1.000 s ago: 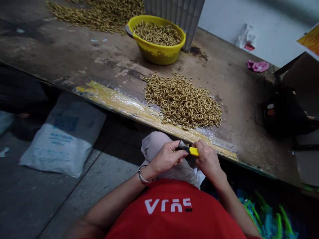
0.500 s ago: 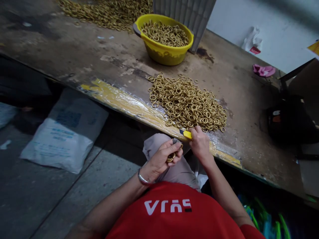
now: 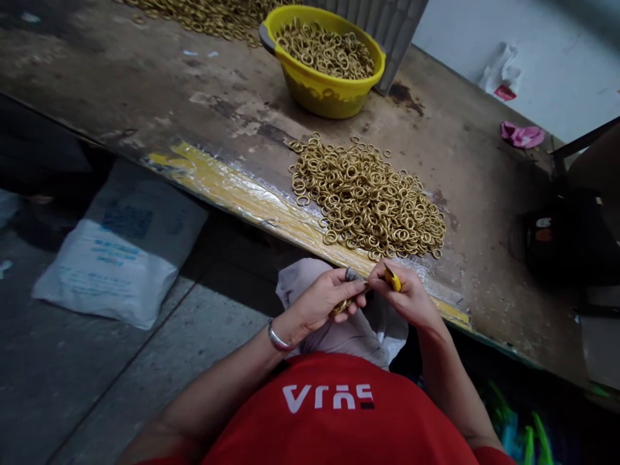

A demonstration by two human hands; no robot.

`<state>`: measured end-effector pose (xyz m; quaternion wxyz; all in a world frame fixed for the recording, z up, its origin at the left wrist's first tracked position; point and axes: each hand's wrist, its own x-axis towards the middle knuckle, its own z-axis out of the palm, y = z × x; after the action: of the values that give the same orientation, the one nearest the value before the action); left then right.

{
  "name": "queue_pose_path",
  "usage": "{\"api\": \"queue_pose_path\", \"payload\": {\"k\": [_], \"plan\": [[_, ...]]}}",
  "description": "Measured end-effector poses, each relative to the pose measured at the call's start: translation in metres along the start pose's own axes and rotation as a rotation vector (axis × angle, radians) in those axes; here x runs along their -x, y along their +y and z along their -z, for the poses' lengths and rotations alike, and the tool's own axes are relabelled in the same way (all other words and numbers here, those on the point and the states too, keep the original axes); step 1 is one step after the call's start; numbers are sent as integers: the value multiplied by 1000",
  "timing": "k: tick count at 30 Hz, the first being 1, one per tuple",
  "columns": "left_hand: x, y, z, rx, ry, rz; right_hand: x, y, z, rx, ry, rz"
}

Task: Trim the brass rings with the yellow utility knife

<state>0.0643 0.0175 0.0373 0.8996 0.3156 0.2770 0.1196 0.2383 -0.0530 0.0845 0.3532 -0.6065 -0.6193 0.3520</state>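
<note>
My left hand (image 3: 332, 296) is closed around several brass-coloured rings (image 3: 341, 307), and a grey covering shows on one of its fingers. In my right hand (image 3: 404, 294) is a yellow utility knife (image 3: 392, 279), its dark blade end pointing up and away from the left hand. The fingertips of both hands meet above my lap, just off the table's front edge. Whatever lies between those fingertips is too small to make out clearly. Just beyond the hands a loose pile of brass-coloured rings (image 3: 371, 200) covers part of the table.
Behind the pile stands a yellow basin (image 3: 324, 97) full of rings, with more rings (image 3: 208, 19) heaped at the far left. Worn yellow tape runs along the table's front edge (image 3: 232, 187). A white sack (image 3: 121, 252) lies on the floor; a dark bag (image 3: 566, 239) is at right.
My right hand has come back from the pile's front edge to meet the left hand. The knife has turned from pointing left to pointing upward. The view has shifted slightly.
</note>
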Motion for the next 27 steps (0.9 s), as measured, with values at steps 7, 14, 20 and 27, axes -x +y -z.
{"api": "queue_pose_path", "payload": {"k": [7, 14, 20, 27], "plan": [[3, -1, -8, 13, -17, -3, 19, -3, -7, 96, 162, -10], [8, -11, -17, -150, 81, -161, 47, 2, -18, 593, 98, -118], [9, -15, -15, -347, 48, -207, 47, 0, -27, 809, 99, -212], [30, 2, -23, -511, -74, -237, 36, 29, -9, 1011, 156, -567]]}}
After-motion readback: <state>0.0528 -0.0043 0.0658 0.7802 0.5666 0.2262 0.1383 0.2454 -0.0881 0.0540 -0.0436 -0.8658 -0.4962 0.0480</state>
